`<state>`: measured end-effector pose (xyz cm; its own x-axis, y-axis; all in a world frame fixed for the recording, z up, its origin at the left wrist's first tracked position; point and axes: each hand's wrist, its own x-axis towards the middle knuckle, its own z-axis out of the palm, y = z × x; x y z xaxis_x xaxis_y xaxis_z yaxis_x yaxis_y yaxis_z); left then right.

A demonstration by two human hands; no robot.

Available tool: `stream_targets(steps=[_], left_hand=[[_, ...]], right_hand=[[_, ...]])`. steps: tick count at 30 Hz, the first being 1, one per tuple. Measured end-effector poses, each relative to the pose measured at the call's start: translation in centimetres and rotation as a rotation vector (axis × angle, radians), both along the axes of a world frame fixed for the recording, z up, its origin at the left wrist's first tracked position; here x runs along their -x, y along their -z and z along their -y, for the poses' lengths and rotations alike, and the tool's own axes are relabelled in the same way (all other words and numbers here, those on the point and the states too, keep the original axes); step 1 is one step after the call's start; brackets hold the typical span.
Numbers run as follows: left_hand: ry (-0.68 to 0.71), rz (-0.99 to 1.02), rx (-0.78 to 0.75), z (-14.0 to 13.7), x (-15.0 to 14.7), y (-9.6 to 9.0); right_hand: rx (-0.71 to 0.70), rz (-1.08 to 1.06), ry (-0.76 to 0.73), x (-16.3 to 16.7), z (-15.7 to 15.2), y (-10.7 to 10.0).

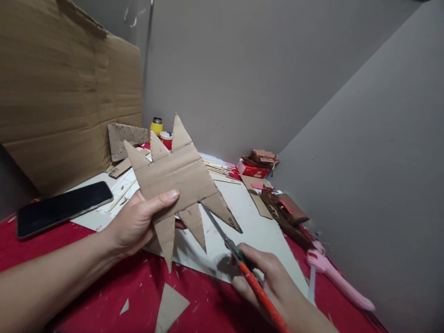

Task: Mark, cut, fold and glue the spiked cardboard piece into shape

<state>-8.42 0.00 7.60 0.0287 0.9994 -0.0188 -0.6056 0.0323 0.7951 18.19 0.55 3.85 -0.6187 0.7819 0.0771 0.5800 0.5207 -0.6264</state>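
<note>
In my left hand is a flat cardboard cutout, thumb on its face and the other fingers behind it. Triangular points stick out along its top and bottom edges. My right hand is wrapped round a pair of scissors with orange and green on the handles. The blade tips reach the notch between two lower points of the cutout; whether they touch the cardboard I cannot tell. Below, a cardboard scrap and a small triangular offcut lie on the red cloth.
A phone lies at left, before a large cardboard sheet. Behind are a yellow bottle, a red cup and thin sticks. At right are a red box and a pink glue gun. A white board lies underneath.
</note>
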Motion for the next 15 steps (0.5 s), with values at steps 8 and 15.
stream_targets(steps=[8,15], left_hand=[[0.003,0.000,-0.009,-0.16,-0.05,-0.05],[-0.004,0.018,0.003,-0.27,0.08,0.03]], right_hand=[[0.117,-0.109,-0.047,-0.05,0.10,0.49],[0.175,-0.160,-0.073,0.19,0.26,0.41]])
